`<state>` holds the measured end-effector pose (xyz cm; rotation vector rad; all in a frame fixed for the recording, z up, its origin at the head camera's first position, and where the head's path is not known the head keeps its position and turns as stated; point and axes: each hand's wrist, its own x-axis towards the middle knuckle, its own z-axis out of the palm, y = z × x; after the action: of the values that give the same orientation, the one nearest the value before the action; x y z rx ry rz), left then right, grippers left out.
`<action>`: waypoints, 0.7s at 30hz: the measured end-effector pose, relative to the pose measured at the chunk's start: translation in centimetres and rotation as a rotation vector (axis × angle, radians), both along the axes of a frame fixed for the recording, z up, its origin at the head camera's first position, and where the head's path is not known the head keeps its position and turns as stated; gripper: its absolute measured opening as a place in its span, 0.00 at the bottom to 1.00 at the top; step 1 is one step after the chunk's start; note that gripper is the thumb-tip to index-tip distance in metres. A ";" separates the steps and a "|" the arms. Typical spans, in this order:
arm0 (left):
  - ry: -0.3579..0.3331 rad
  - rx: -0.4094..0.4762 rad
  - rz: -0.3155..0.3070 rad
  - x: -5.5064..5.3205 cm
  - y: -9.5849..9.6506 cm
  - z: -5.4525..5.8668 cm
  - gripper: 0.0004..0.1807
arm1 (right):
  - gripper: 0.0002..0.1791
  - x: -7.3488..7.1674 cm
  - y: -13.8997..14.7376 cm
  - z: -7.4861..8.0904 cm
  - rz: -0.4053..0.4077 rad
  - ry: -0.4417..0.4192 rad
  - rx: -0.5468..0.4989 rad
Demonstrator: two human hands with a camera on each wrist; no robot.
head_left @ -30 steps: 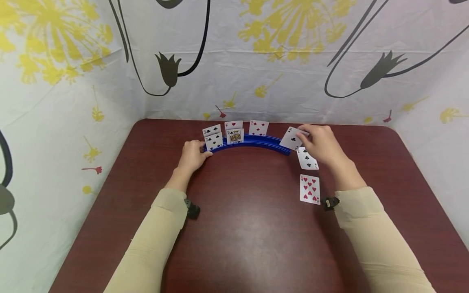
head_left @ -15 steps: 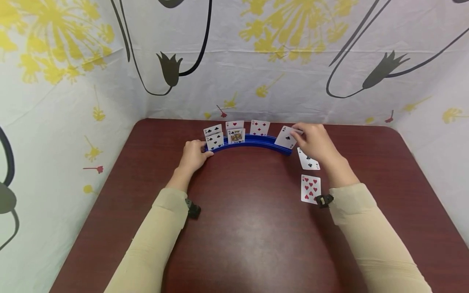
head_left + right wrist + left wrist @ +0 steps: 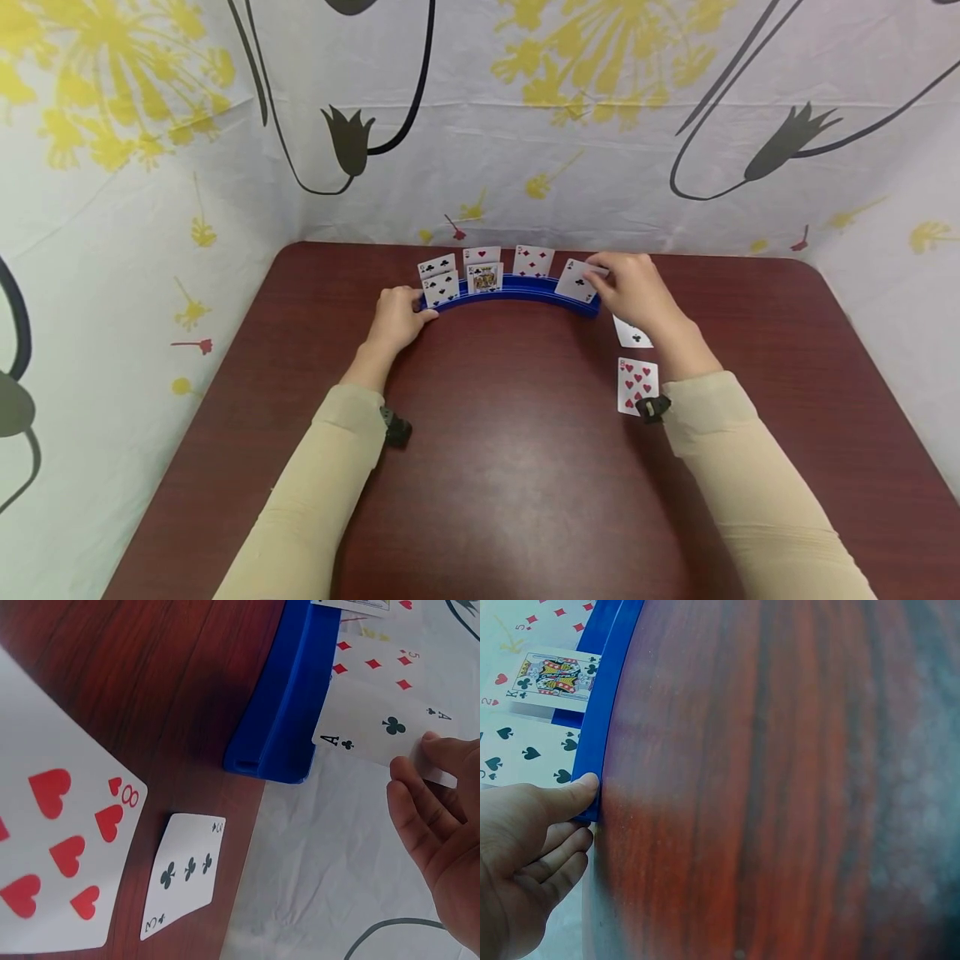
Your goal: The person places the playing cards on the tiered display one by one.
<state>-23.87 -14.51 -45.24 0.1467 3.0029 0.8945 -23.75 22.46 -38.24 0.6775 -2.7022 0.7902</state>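
My left hand grips the left end of a curved blue card holder, thumb on its front side in the left wrist view. With thumb and fingers my right hand pinches the ace of clubs by its upper right corner. The ace's lower edge overlaps the holder's right part. Standing in the holder are a spade card before another black-suited card, the king of clubs before the two of hearts, and the five of diamonds.
On the dark wooden table, right of the holder, lie the three of clubs, partly under my right hand in the head view, and the eight of hearts. A patterned white cloth hangs behind and at both sides.
My right hand has moved left with the ace of clubs, bringing it from beside the holder's right end to over it. The left hand keeps its grip in place.
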 end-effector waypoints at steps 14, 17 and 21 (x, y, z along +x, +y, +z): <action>-0.005 0.012 0.007 0.1 0.0 0.1 0.29 | 0.09 -0.7 -1.1 -0.7 0.010 -0.005 0.012; -0.003 0.015 0.009 0.1 0.0 0.1 0.29 | 0.09 -0.8 -1.4 -0.8 0.013 -0.009 0.011; -0.012 0.017 0.014 0.1 0.1 0.0 0.29 | 0.09 -0.9 -1.7 -0.9 0.011 -0.019 0.011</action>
<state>-23.80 -14.46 -45.25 0.1200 2.9899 0.9192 -24.60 20.72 -39.12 0.6910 -2.7241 0.7892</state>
